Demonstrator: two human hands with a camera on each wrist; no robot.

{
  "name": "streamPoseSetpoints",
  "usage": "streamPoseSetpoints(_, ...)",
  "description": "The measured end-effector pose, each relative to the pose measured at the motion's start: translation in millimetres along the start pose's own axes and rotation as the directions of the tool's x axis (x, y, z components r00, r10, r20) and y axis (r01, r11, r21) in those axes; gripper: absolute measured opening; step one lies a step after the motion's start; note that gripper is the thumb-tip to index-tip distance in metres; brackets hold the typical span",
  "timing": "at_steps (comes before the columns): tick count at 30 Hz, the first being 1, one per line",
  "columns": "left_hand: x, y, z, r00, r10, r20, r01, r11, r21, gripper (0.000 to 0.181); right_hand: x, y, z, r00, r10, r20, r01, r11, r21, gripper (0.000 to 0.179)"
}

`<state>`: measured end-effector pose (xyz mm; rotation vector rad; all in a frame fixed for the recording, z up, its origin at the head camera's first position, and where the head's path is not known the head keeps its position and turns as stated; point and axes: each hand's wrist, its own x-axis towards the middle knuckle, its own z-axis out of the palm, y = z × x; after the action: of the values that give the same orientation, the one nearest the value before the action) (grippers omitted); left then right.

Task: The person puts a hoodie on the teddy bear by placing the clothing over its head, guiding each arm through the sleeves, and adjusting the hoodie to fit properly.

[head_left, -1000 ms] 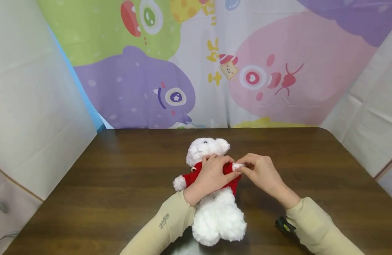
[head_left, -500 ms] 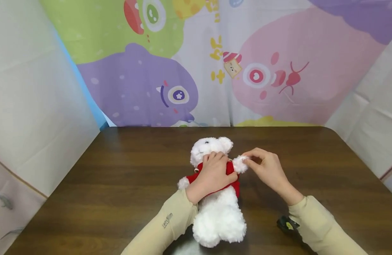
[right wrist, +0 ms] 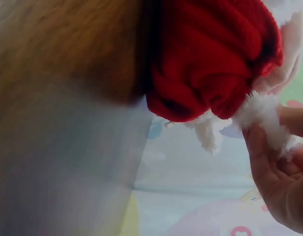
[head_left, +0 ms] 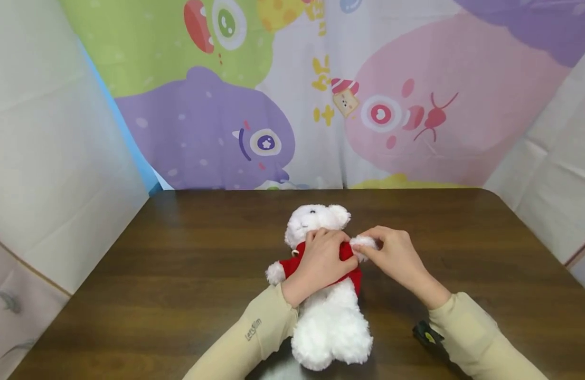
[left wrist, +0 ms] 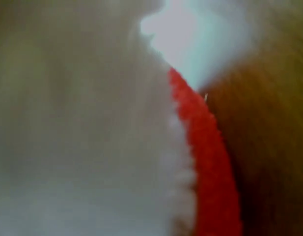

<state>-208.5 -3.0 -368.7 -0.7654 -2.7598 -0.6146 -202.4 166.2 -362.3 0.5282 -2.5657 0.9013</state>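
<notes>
A white plush teddy bear (head_left: 330,332) in a small red top (head_left: 354,275) lies on its back, head toward the far side. My left hand (head_left: 321,258) grips it across the chest, thumb beside the sleeve on the right. At that sleeve's end my right hand (head_left: 398,258) pinches the fluffy white paw (head_left: 364,241) between thumb and fingers. The right wrist view shows this paw (right wrist: 264,112) sticking out of the bunched red sleeve (right wrist: 210,59). Blurred white fur (left wrist: 82,123) and the top's red hem (left wrist: 207,152) fill much of the left wrist view.
The brown wooden table (head_left: 178,274) stretches out around the bear. A curtain (head_left: 316,163) printed with cartoon monsters hangs behind the far edge, with pale cloth walls at both sides. A dark strap piece (head_left: 427,333) shows at the right sleeve.
My right hand pulled the paw outward and up to the right, and more white fur came out of the sleeve. It has since lowered slightly. The left hand stays on the bear's chest.
</notes>
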Motion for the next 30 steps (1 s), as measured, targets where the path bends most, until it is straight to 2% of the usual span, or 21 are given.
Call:
streamPoseSetpoints(2,-0.4,0.8,0.4,1.0,-0.013,-0.007,0.013,0.999,0.033,0.024,-0.4,-0.6,-0.7,0.998,-0.04,-0.051,0.039,0.999,-0.012,0.016)
streamPoseSetpoints(4,-1.3,1.0,0.9,1.0,-0.022,-0.015,0.023,0.998,0.054,0.021,-0.3,-0.2,-1.9,0.996,-0.057,-0.065,0.057,0.998,-0.011,0.015)
streamPoseSetpoints(6,-1.9,0.9,1.6,1.0,-0.025,-0.017,0.026,0.997,0.072,0.02,0.7,1.9,-2.6,0.997,-0.053,-0.056,0.053,0.999,-0.005,0.016)
streamPoseSetpoints(8,-2.2,0.4,2.1,1.0,-0.017,0.009,0.016,0.994,0.104,0.023,2.2,5.6,-3.1,0.999,-0.027,-0.02,0.027,1.0,0.003,0.016)
streamPoseSetpoints(11,-2.7,-0.8,0.4,0.995,0.038,0.092,-0.052,0.987,0.154,0.034,2.8,11.0,-3.7,0.999,0.021,0.05,-0.021,1.0,0.001,0.017)
streamPoseSetpoints(13,-4.1,-3.1,-2.1,0.983,0.089,0.161,-0.114,0.981,0.155,0.046,2.4,13.9,-3.7,0.993,0.054,0.107,-0.054,0.999,0.003,0.018)
streamPoseSetpoints(15,-6.7,-6.8,-6.3,0.966,0.139,0.217,-0.166,0.98,0.111,0.059,1.8,15.4,-3.4,0.985,0.071,0.157,-0.074,0.997,0.012,0.019)
streamPoseSetpoints(17,-10.4,-11.2,-11.4,0.956,0.179,0.233,-0.196,0.979,0.049,0.067,1.6,16.1,-3.1,0.977,0.075,0.199,-0.083,0.996,0.032,0.019)
streamPoseSetpoints(20,-16.3,-17.3,-18.9,0.949,0.252,0.191,-0.257,0.966,0.002,0.062,2.3,16.0,-5.3,0.971,0.058,0.233,-0.074,0.995,0.06,0.019)
streamPoseSetpoints(23,-19.6,-19.8,-24.4,0.942,0.33,0.07,-0.333,0.942,0.035,0.037,4.4,15.5,-8.2,0.968,0.025,0.25,-0.044,0.997,0.068,0.022)
streamPoseSetpoints(26,-22.3,-20.3,-28.4,0.925,0.377,-0.04,-0.374,0.925,0.068,0.02,6.2,14.1,-8.7,0.965,0.019,0.26,-0.035,0.998,0.061,0.023)
streamPoseSetpoints(28,-24.3,-21.2,-30.3,0.919,0.388,-0.073,-0.383,0.921,0.068,0.016,6.1,13.7,-7.2,0.968,0.035,0.25,-0.05,0.997,0.055,0.022)
streamPoseSetpoints(30,-26.6,-22.1,-32.1,0.92,0.388,-0.062,-0.385,0.921,0.058,0.016,4.7,13.8,-5.1,0.973,0.077,0.217,-0.089,0.995,0.047,0.02)
